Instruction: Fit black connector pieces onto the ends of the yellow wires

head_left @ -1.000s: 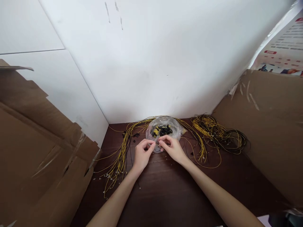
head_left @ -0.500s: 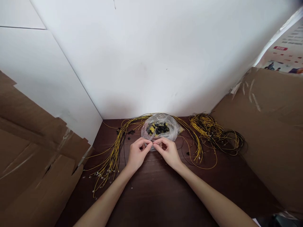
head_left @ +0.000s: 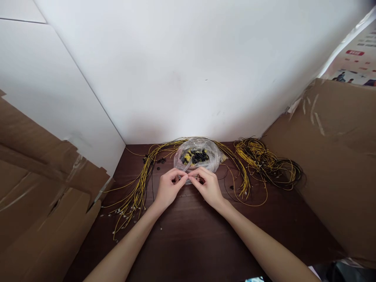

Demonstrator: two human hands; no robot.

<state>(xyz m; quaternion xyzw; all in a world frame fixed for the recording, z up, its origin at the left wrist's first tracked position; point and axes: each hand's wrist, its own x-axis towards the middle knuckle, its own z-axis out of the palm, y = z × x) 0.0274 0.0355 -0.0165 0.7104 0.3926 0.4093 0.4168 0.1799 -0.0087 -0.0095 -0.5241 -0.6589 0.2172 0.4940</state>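
My left hand (head_left: 171,185) and my right hand (head_left: 206,185) meet fingertip to fingertip at the near edge of a clear plastic bag (head_left: 214,157). Both are closed in a pinch. Whatever lies between the fingertips is too small to name, though a thin dark wire seems to run by my right fingers. Inside the bag are black and yellow small parts (head_left: 199,156). A bundle of yellow and black wires (head_left: 144,180) arcs behind the bag, its white-tipped ends fanned out at the left and more ends (head_left: 244,188) at the right.
A tangled coil of yellow and black wires (head_left: 258,156) lies at the right. Small black pieces (head_left: 161,160) are scattered left of the bag. Cardboard walls (head_left: 44,203) flank the dark wooden table (head_left: 188,243) on both sides, with a white panel (head_left: 188,78) behind.
The view has tilted slightly, so the scene sits a little higher. My hands stay pinched together at the same place before the bag, with the fingertips slightly closer.
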